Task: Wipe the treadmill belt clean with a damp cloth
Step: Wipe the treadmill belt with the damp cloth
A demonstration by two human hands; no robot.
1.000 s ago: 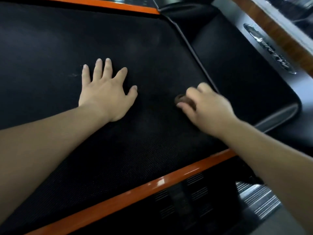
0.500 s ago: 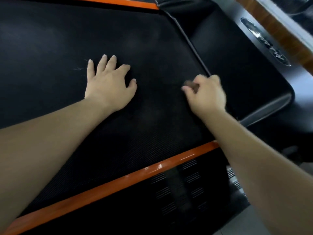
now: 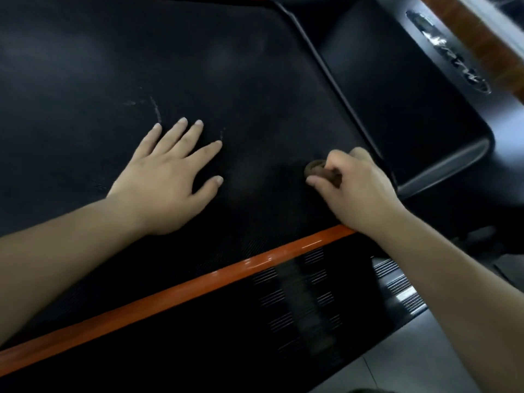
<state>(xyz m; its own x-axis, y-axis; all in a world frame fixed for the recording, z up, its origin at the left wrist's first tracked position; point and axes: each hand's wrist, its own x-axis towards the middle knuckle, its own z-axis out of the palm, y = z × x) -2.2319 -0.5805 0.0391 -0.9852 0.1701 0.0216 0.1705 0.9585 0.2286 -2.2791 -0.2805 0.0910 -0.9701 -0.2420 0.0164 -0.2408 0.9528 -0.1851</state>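
The black textured treadmill belt [image 3: 113, 66] fills most of the view. My left hand [image 3: 167, 180] lies flat on it, fingers spread and straight. To its right, my right hand [image 3: 357, 188] grips a small bunched brown cloth [image 3: 320, 173] and presses it on the belt close to the belt's right edge. Most of the cloth is hidden under my fingers. Faint pale scuff marks [image 3: 156, 109] show on the belt just beyond my left fingertips.
An orange side rail [image 3: 198, 282] borders the belt on my side, with a black vented deck cover [image 3: 297, 307] below it. A black motor hood [image 3: 397, 89] sits right of the belt, with a wooden ledge [image 3: 482, 32] beyond. Grey floor [image 3: 411, 364] lies at the bottom right.
My right hand with the cloth slid away along the belt's right edge, then came back toward me. My left hand stayed flat on the belt; the scuff marks now show beyond its fingertips.
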